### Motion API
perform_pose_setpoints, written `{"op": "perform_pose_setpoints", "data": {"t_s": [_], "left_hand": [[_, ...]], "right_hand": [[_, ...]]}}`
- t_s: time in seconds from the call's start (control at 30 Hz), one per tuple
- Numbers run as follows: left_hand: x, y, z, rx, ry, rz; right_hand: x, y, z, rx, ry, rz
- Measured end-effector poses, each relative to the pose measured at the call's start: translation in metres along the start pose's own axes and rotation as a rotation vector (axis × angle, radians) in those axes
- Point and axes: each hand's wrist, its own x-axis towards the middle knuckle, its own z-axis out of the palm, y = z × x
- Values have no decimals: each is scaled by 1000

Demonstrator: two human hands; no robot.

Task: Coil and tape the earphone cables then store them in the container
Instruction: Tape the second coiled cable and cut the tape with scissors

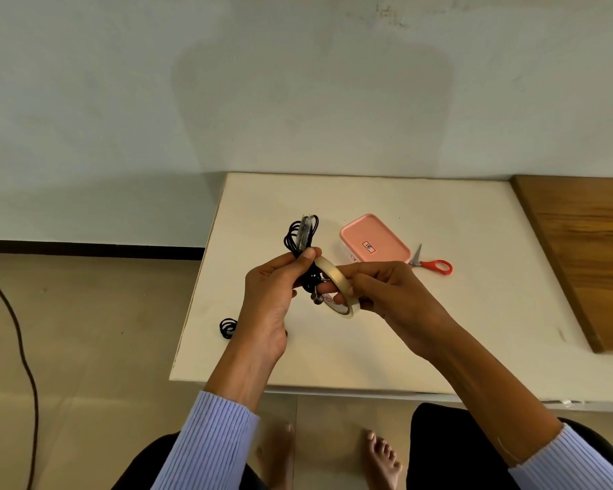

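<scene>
A dark cord [13,334] trails across the beige tiled floor [85,330] at the far left, well apart from the white rectangular worktop [475,313]. Near the worktop's left edge, toward the front, lies a small black coiled earphone cable [228,328], partly hidden behind the left wrist.

The left hand [273,295] is raised above the worktop's left half, its thumb and curled fingers pinching a larger bundle of coiled black earphone cable [301,235] at the middle. The loops stand up above the thumb, with a strip of clear tape [305,229] wrapped over the top of the coil. Below the grip, the cable ends and a small earbud hang down beside the palm.

Just right of the coil, touching it, is a cream-coloured ring-shaped roll of adhesive tape [337,284], held tilted by the right hand [386,295]. The thumb lies over the outer rim and a finger passes through the roll's hole, so the fingers are curled round it.

Behind the right hand, near the worktop's middle, sits a pink rounded-rectangular plastic container [374,238] with its lid on and a small label on top. Just beside its right corner lie scissors with orange-red handles [434,265], blades pointing toward the back edge. A brown wooden board [581,249] covers the worktop's right end.
</scene>
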Motion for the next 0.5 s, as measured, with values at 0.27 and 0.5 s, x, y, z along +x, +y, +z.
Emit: {"op": "perform_pose_setpoints", "data": {"t_s": [0.27,0.5], "left_hand": [[-2,-2,1,-7,-4,-1],[-4,-3,7,-2,-2,40]], "right_hand": [[0,0,3,-9,113,23],[1,0,-1,17,85,28]]}}
